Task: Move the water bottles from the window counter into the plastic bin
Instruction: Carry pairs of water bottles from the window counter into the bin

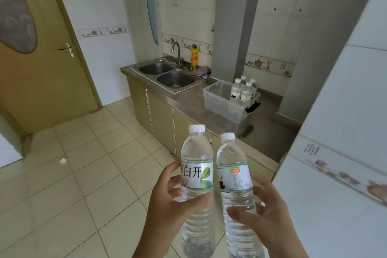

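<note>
One upright water bottle (196,176) was held in the left hand (167,201) grip and another (234,182) in the right hand (261,218), well short of the plastic bin (222,104), where apparently four bottles (244,89) stood on the bench (209,117).

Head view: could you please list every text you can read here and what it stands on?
"凉白开", first character half hidden by fingers: label of the left-hand bottle.
Right-hand bottle label: orange logo and print, blurred.
Bottles in the plastic bin: labels too small.
Yellow bottle by the sink: unreadable.
</note>
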A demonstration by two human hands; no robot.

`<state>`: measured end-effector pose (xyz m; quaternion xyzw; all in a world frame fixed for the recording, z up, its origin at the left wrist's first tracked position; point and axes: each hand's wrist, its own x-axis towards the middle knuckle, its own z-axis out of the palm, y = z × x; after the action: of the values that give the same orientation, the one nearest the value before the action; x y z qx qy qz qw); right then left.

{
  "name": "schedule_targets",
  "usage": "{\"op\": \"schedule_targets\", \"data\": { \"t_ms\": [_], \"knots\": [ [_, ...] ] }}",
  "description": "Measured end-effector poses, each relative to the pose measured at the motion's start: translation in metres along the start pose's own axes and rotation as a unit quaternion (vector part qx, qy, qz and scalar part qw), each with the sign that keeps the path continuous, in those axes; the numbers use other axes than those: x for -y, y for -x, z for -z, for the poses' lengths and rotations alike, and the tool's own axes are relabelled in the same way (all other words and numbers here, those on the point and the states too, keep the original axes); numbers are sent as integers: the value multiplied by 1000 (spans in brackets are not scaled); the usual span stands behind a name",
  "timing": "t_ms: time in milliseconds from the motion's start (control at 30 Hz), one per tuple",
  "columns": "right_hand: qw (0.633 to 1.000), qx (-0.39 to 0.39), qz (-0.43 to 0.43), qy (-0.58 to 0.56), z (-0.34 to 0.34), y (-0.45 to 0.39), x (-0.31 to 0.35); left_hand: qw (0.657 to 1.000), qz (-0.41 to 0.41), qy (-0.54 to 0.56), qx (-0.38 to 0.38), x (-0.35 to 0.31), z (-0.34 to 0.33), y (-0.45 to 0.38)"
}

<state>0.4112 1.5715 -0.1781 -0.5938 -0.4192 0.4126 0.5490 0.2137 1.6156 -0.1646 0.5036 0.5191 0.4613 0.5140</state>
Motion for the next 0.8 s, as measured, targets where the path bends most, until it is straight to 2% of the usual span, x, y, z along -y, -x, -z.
{"op": "schedule_targets", "data": {
  "t_ms": [367, 567, 800],
  "knots": [
    [1000, -7, 3, 29, -16, -241, 12, 999, -8, 17, 26, -32, -45, -233],
    [996, -83, -3, 18, -39, -349, 4, 997, -11, 10, 80, -30, -65, -369],
    [980, -196, -15, 13, -48, -449, 3, 980, -13, -2, 196, -37, -100, -517]
  ]
}}
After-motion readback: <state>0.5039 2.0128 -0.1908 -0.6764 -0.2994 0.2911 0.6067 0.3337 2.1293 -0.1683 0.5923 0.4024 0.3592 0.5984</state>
